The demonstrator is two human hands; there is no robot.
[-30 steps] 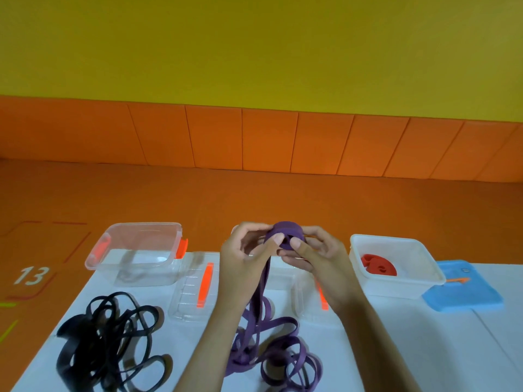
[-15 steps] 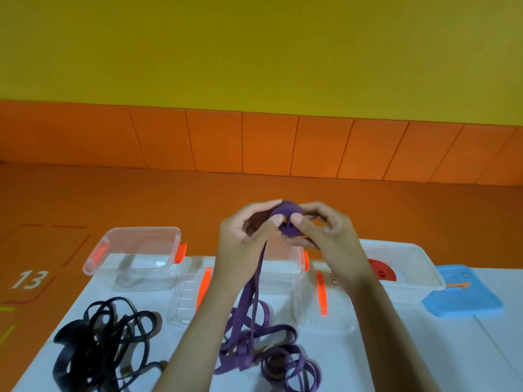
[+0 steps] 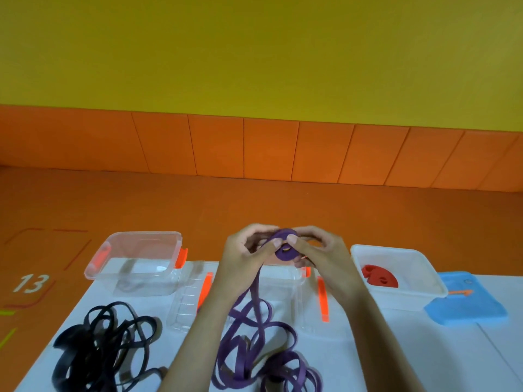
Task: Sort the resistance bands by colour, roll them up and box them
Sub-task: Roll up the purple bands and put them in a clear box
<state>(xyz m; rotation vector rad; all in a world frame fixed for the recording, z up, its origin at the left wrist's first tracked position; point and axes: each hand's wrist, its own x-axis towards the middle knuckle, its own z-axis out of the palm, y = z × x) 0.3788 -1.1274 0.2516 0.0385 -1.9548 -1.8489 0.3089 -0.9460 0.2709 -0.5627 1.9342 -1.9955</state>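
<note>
Over tabletop [image 3: 452,363], pinched part-rolled purple band [image 3: 284,250] in left hand [image 3: 240,258], right hand [image 3: 319,254]; saw red roll [image 3: 379,275] boxed rightward, black bands [image 3: 104,349] loose leftward.

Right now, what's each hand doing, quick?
Left hand: grips the purple band at its rolled end.
Right hand: pinches the same roll.

My left hand [image 3: 241,261] and right hand [image 3: 322,257] are bare, the forearms bare to the frame's lower edge, thumbnails cut short.
</note>
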